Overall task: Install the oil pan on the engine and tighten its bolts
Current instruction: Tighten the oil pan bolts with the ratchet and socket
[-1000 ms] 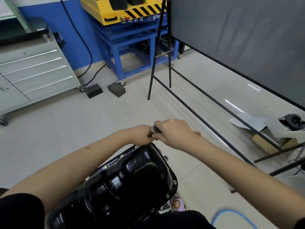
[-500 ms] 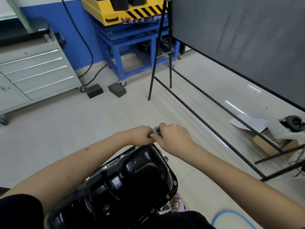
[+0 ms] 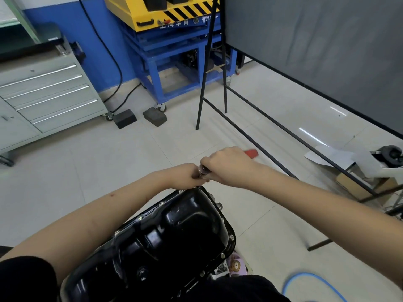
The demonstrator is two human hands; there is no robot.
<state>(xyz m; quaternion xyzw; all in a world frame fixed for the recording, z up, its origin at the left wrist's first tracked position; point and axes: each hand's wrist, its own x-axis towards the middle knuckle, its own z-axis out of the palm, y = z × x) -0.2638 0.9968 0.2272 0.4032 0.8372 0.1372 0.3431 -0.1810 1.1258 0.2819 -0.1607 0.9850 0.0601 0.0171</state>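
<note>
A: Where is the oil pan (image 3: 165,240) sitting?

B: It is lying black and glossy in the lower middle, seated on what I take to be the engine below it, with small bolts (image 3: 231,237) showing round its rim.

A: And the hands?

B: They are meeting at the far end of the pan. The right hand (image 3: 229,165) is gripping a ratchet (image 3: 204,170) whose red handle tip (image 3: 251,152) is poking out past the knuckles. The left hand (image 3: 192,173) is curling round the tool's head, steadying it over a far-edge bolt I cannot see.

A: What is worrying you?

B: The socket could be sitting crooked, and a hard pull could make it slip and round the bolt head. Overtightening one corner might also be warping the rim.

A: Anything around them?

B: A black metal frame (image 3: 257,138) is standing just beyond the handle, so a wide swing might strike it. A blue hose (image 3: 309,280) is lying on the floor nearby.
</note>
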